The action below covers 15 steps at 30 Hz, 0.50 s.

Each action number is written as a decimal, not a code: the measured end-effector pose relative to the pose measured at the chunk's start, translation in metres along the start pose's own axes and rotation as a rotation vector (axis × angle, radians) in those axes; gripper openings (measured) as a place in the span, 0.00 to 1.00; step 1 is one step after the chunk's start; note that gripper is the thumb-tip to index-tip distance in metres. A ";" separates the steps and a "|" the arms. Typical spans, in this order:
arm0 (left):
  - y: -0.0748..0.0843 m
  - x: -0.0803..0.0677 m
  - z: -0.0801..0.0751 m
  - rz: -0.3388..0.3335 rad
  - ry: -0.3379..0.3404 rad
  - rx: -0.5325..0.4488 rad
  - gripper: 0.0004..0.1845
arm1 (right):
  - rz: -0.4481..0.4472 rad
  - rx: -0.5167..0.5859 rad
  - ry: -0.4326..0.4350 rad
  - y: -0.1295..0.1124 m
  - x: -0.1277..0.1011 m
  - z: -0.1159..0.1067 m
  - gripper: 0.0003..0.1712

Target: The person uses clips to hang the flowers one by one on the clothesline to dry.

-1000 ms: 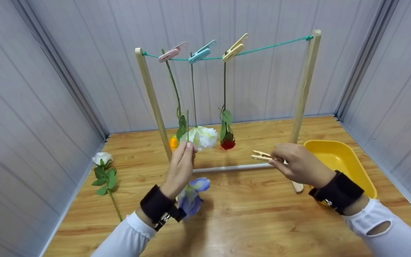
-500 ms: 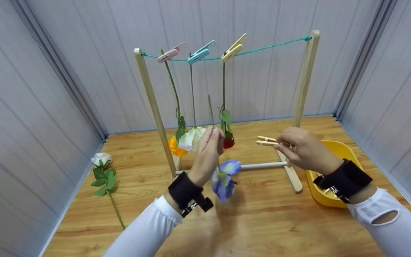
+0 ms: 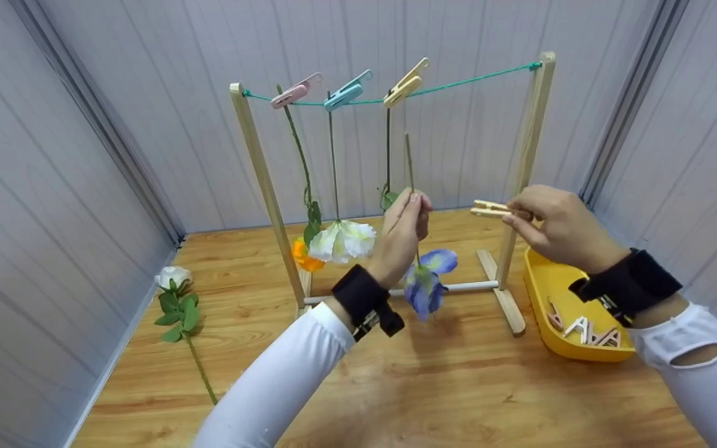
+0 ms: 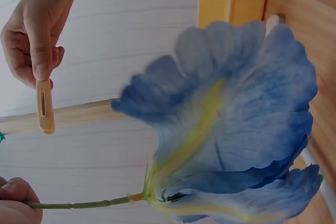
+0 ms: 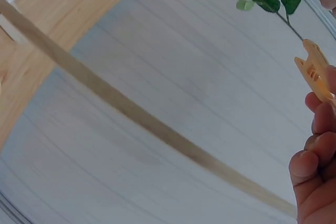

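Note:
My left hand (image 3: 401,236) pinches the stem of a blue artificial flower (image 4: 241,114), whose bloom hangs downward below the fingers. The bare stem end points up, below the green line (image 3: 477,81). In my right hand (image 3: 567,227) is a pale orange clothespin (image 3: 490,209), pinched between thumb and fingers with its tip toward the left. On the line, a pink clothespin (image 3: 295,91), a blue clothespin (image 3: 347,91) and a yellow clothespin (image 3: 404,87) hold stems. Upside down below them hang an orange flower (image 3: 306,256), a white flower (image 3: 343,241) and a leafy stem whose bloom my left hand hides.
Wooden posts (image 3: 259,180) carry the line, with a white bar (image 3: 470,287) low between them. At right stands a yellow tray (image 3: 539,317) with several clothespins (image 3: 582,330). A white rose (image 3: 173,277) lies on the table at left. Panel walls enclose the table.
My left hand has moved right and up with the blue flower, now in front of the red flower. My right hand has risen and shifted slightly right with the clothespin, uncovering the tray's clothespins.

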<state>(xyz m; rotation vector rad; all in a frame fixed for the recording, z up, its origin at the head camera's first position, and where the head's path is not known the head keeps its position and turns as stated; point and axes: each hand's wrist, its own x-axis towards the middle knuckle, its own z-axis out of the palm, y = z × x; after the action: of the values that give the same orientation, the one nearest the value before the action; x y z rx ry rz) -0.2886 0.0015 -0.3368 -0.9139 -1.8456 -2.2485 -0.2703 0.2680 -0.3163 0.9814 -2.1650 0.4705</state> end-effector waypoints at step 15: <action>-0.006 0.056 0.021 0.044 0.000 0.050 0.17 | 0.078 0.013 0.007 0.010 0.050 -0.034 0.03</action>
<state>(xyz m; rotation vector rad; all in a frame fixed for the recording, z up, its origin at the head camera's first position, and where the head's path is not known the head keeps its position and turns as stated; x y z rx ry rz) -0.3292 0.0390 -0.3124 -0.9364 -1.8542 -2.1672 -0.2859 0.2680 -0.2569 0.9029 -2.2026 0.5247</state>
